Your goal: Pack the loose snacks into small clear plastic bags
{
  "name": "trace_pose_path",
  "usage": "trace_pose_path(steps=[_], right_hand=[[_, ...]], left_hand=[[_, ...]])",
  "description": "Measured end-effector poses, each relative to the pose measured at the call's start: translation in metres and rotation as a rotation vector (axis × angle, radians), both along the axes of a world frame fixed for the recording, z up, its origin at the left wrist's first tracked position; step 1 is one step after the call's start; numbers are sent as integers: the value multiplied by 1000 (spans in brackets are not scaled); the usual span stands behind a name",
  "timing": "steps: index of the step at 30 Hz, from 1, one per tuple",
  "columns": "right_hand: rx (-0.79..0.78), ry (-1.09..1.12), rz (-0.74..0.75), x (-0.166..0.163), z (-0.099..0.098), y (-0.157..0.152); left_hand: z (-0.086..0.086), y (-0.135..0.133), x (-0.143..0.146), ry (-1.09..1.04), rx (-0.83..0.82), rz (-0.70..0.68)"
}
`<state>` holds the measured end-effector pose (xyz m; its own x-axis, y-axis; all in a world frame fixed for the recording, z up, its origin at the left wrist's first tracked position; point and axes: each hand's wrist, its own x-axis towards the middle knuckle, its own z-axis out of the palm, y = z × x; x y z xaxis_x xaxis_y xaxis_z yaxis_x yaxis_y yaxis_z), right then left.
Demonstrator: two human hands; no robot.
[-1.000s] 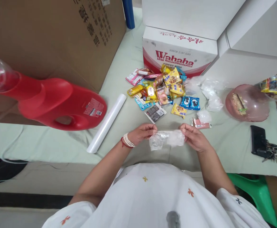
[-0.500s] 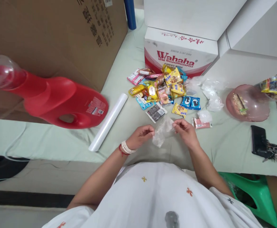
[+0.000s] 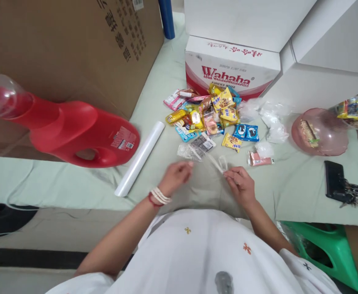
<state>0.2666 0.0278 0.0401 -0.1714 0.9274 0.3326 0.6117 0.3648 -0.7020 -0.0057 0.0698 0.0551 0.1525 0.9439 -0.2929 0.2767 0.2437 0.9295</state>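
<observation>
Because it is thin and see-through, the clear plastic bag point(image 3: 185, 152) is hard to make out: it hangs low over the worktop point(image 3: 289, 179), drawn into a twisted strand, with a crumpled end just above a dark snack packet point(image 3: 201, 144). The right hand point(image 3: 242, 185) pinches the near end of that strand between thumb and fingertips. The left hand point(image 3: 175, 176), with a beaded bracelet at the wrist, is blurred, its fingers loosely curled close to the film; whether it grips the film cannot be told. Film this light probably clings and slips, so a firm pinch at the very edge and a slow, even pull should handle it better than a tug. Just beyond the hands lies a heap of wrapped snacks point(image 3: 209, 112), with loose clear bags point(image 3: 271, 116) to its right. A white roll point(image 3: 139, 158) lies to the left, and beside it a red detergent jug point(image 3: 74, 132) on its side. A Wahaha carton point(image 3: 231, 69) stands behind the heap. Far right are a pink bowl point(image 3: 320, 132), a black phone point(image 3: 334, 179) and keys point(image 3: 352, 194).
</observation>
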Motion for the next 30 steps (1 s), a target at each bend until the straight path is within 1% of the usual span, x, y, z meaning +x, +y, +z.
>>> trace_pose_path(steps=[1, 2, 3, 5, 7, 9, 11, 13, 14, 15, 16, 18, 19, 20, 22, 23, 26, 28, 30], right_hand=[[7, -17, 8, -5, -3, -8], [13, -31, 18, -9, -5, -16], [18, -42, 32, -12, -6, -23], [20, -46, 52, -16, -9, -33], [-23, -29, 19, -15, -11, -40], [-125, -4, -69, -9, -10, -44], [-211, 7, -175, 0, -3, -44], [-206, 9, -279, 6, 9, -39], [-192, 13, -302, 7, 17, -36], [-195, 23, -290, 5, 23, -30], [-226, 43, -242, 0, 29, -24], [-370, 123, -82, -13, 34, -10], [-463, 186, -18, -20, 33, -2], [-546, 262, 10, -27, 30, 5], [-647, 419, -35, -32, 21, 15], [-661, 486, -87, -32, 16, 19], [-631, 632, -239, -19, 4, 24], [-642, 695, -277, -10, 0, 22], [-660, 698, -276, -7, -1, 18]], left_hand=[[-4, -9, 17, -121, -137, -92], [-7, -15, 32, -210, -220, -106], [-11, -19, 46, -280, -270, -72], [-18, -20, 64, -365, -278, 15], [-23, -15, 71, -403, -251, 67], [-27, -11, 70, -408, -240, 71], [-28, -10, 67, -378, -229, 60], [-29, -13, 66, -319, -174, 52], [-29, -15, 66, -290, -139, 48], [-29, -17, 67, -267, -104, 42], [-28, -19, 68, -253, -73, 28], [-26, -22, 70, -247, -35, -8], [-25, -23, 70, -246, -24, -17], [-24, -24, 69, -247, -19, -14], [-24, -25, 61, -258, -33, 32], [-25, -25, 56, -272, -53, 65], [-28, -27, 37, -363, -139, 159], [-30, -29, 27, -458, -192, 216], [-29, -30, 23, -587, -255, 272]])
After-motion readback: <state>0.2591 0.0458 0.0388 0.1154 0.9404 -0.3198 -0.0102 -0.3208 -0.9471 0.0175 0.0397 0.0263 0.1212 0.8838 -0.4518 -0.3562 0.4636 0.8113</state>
